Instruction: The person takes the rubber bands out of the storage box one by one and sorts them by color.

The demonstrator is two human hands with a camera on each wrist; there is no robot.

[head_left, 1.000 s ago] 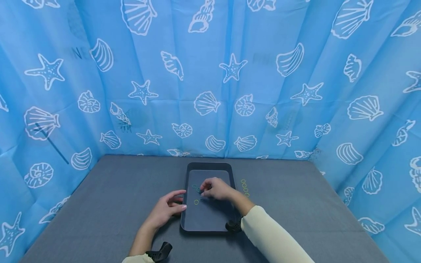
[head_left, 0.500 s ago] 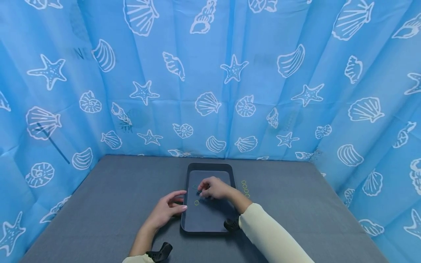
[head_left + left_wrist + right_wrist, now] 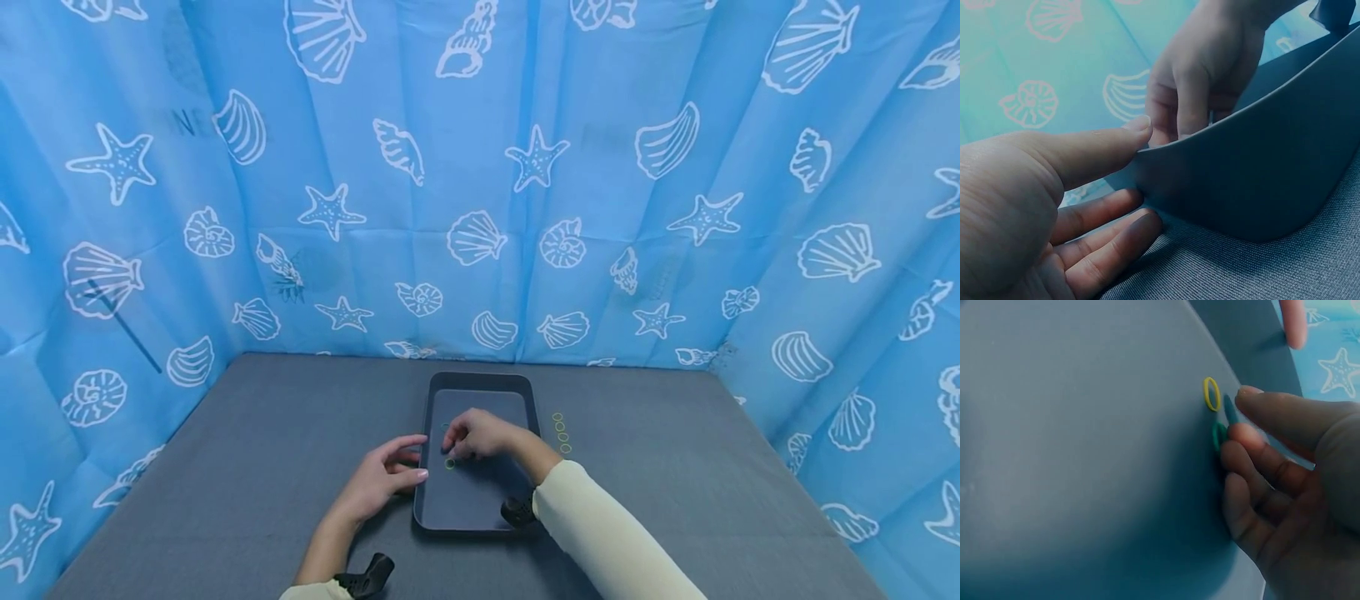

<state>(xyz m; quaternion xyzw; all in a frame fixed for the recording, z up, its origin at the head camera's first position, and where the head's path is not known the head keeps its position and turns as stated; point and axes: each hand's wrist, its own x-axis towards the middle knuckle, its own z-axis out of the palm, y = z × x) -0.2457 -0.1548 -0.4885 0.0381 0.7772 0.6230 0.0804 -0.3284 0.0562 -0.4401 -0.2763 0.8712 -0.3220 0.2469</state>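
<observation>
My right hand (image 3: pixel 480 433) reaches into a dark grey rectangular tray (image 3: pixel 480 512), its fingers curled with the tips low over the tray floor. In the right wrist view a blue-teal ring (image 3: pixel 1230 409) shows between thumb and index fingertip, and a green ring (image 3: pixel 1215 439) lies against the fingertips. Whether they are pinched I cannot tell. A thin yellow ring (image 3: pixel 1205 394) lies just beyond the thumb tip. My left hand (image 3: pixel 386 471) is at the tray's left side, thumb tip on the rim and relaxed fingers against the outer wall.
Several yellow rings (image 3: pixel 565 437) lie in a row on the grey tabletop (image 3: pixel 645 483), right of the tray. A faint ring (image 3: pixel 446 426) lies in the tray beyond my right fingers. A blue shell-print curtain (image 3: pixel 480 167) stands behind and at both sides.
My right hand has moved a little left and toward the near side, closer to the yellow ring in the tray, covering the blue ring in the head view. My left hand stays at the rim.
</observation>
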